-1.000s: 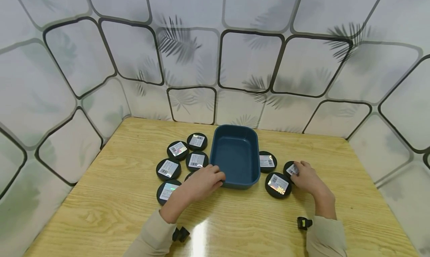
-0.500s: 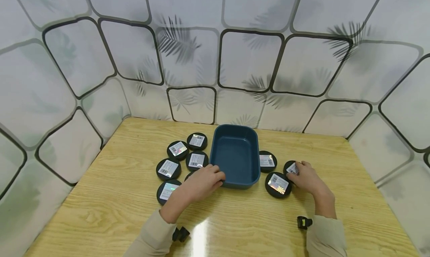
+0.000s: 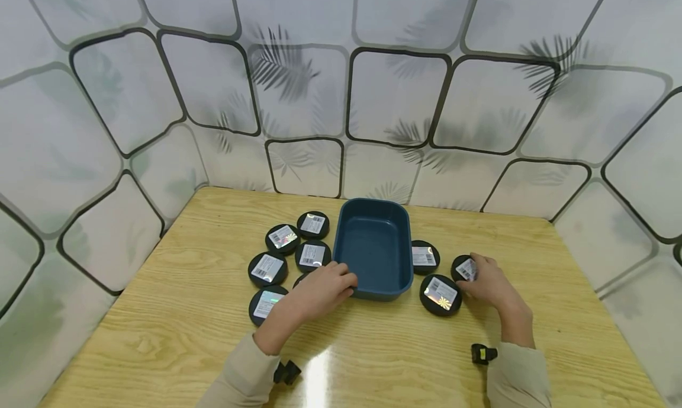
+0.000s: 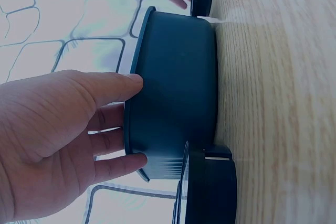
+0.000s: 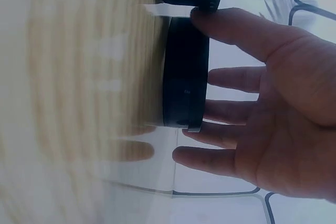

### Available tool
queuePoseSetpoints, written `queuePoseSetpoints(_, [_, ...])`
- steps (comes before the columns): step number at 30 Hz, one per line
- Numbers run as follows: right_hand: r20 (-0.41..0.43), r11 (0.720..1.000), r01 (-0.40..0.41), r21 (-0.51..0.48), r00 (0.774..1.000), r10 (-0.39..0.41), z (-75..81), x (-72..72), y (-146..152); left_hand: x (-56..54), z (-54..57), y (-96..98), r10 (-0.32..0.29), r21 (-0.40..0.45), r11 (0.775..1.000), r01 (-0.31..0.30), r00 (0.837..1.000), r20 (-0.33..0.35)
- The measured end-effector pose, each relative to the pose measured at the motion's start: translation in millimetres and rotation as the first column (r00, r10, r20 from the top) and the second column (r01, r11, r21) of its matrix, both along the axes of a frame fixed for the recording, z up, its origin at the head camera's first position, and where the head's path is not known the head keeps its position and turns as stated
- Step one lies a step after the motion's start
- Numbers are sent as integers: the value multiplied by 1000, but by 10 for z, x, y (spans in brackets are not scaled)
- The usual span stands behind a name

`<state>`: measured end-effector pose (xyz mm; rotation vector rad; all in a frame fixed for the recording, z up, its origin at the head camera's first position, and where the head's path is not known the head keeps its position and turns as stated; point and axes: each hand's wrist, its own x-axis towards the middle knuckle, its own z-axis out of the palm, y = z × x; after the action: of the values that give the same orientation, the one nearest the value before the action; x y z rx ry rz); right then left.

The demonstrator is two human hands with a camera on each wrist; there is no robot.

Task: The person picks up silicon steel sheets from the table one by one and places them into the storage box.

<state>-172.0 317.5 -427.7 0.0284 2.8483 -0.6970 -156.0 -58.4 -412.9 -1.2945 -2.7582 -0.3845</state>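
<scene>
Left hand (image 3: 326, 286): pinching the bin (image 3: 373, 248) at its near left corner, thumb against the outside, some fingers over the rim.
Right hand (image 3: 489, 285): thumb and fingers set round the edge of one disc (image 3: 461, 270), grasping it; how firmly, I cannot tell.
Held disc's place: at the table (image 3: 394, 360), right of the bin and apart from it, just beside the nearer of the right pair (image 3: 440, 294).
Only from the left wrist: the bin's outer side, its jutting lip, fine ridges near the corner, and the thumb lying flat there; from the head, knuckles cover most of that.
Only from the right wrist: the held disc edge-on, with its thick plain side, and the little finger stretched out clear of it.
Only from the head: the inside of the bin and the labelled tops.
Disc count: nine altogether; six left discs (image 3: 267, 269), one half hidden by the left hand, then the right pair and the held one.
Other counts: one bin, two hands, two black gadgets (image 3: 483, 353) by the cuffs.
Held disc's look: round, black, squat, with a pale printed label on top, partly covered by fingers.
Bin's look: dark blue, deep, rounded at the corners.
</scene>
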Motion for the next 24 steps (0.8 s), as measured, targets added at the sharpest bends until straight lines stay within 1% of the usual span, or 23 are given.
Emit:
queuePoseSetpoints(5, [-24, 1000, 8, -8, 1000, -8, -1, 8, 9, -3, -2, 5, 0, -6, 1000, 0, 1000, 7])
queuePoseSetpoints(12, [-35, 999, 28, -25, 999, -29, 5, 21, 21, 2, -4, 4, 2, -3, 1000, -2, 1000, 23])
queuePoseSetpoints(19, [-29, 998, 46, -45, 998, -47, 22, 15, 25, 4, -5, -7, 4, 37, 999, -7, 998, 67])
queuePoseSetpoints(24, [-44, 997, 55, -53, 997, -58, 48, 20, 37, -7, -3, -6, -11, 74, 997, 5, 997, 81])
